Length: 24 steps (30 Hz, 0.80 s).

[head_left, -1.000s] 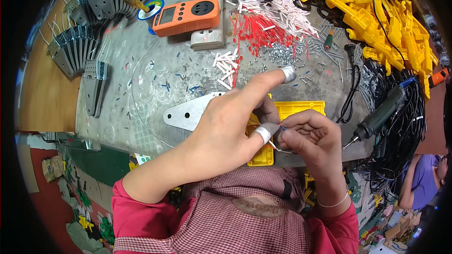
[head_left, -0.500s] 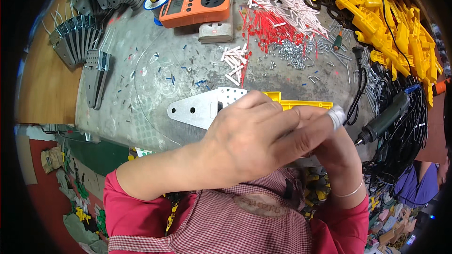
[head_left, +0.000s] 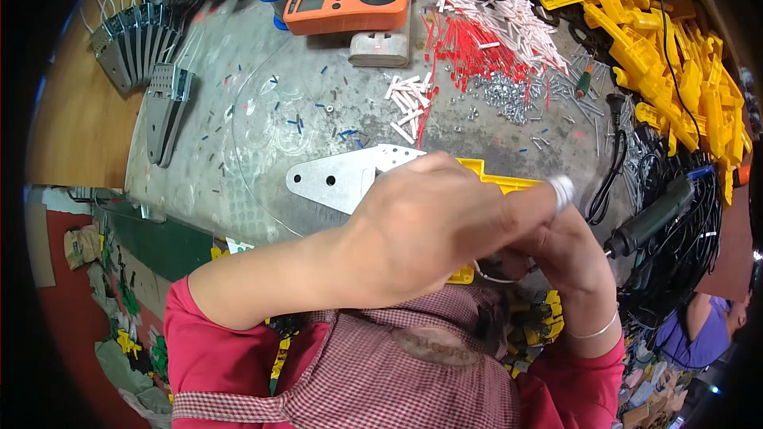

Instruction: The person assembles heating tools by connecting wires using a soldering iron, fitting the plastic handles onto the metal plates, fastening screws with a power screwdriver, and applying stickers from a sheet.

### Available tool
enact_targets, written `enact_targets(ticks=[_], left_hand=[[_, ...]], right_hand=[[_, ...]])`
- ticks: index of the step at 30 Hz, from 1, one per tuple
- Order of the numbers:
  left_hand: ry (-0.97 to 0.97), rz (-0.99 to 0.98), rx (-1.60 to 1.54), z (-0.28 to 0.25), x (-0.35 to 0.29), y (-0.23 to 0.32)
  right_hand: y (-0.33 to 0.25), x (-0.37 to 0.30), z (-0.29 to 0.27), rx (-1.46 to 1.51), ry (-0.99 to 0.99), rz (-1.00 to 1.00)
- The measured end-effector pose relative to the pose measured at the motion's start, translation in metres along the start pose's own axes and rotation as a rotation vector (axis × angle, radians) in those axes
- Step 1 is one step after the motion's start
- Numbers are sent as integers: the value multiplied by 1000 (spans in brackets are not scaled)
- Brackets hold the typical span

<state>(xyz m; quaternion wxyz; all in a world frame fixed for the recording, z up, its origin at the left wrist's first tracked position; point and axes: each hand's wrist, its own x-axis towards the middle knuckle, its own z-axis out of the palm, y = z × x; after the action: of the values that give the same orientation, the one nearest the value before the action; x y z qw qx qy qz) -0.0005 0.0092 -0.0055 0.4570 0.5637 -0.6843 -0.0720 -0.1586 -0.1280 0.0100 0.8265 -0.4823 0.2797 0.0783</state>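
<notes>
In front of me a tapered grey metal plate (head_left: 330,180) with round holes lies at the table's near side, with a yellow plastic handle piece (head_left: 501,182) at its right end. My left hand (head_left: 433,226) reaches across both, its fingers curled; what they grip is hidden. Beside it on the right, my right hand (head_left: 568,250) is bent inward with closed fingers, largely covered by the left. White wrapping (head_left: 563,191) circles a finger where the hands meet. Below them shows a thin pale wire (head_left: 497,279) next to a yellow plastic edge (head_left: 463,274).
Behind lie white sleeves (head_left: 409,103), red leads (head_left: 469,48) and screws (head_left: 509,99). An orange multimeter (head_left: 350,6) rests on a power strip (head_left: 380,49). Yellow handles (head_left: 652,56) and a dark electric screwdriver (head_left: 652,218) occupy the right. Grey metal assemblies (head_left: 167,111) stand left.
The whole view has shifted slightly. My hands remain together over the piece, and the thin wire and lower yellow edge now show beneath them.
</notes>
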Motion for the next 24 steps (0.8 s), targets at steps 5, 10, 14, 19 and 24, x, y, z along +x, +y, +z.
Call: enact_targets(ticks=[5, 10, 14, 19, 24], left_hand=[[-80, -355, -306, 1, 0, -1], [-85, -194, -114, -2, 1, -2], [-19, -51, -9, 3, -4, -4], [23, -337, -324, 3, -3, 0], [81, 51, -124, 13, -11, -5]], right_hand=[[18, -3, 10, -965, 289, -740], [11, -3, 6, -268, 117, -242], [15, 2, 1, -177, 18, -195], [24, 1, 10, -1354, 392, -1115], [20, -2, 20, -219, 275, -234]])
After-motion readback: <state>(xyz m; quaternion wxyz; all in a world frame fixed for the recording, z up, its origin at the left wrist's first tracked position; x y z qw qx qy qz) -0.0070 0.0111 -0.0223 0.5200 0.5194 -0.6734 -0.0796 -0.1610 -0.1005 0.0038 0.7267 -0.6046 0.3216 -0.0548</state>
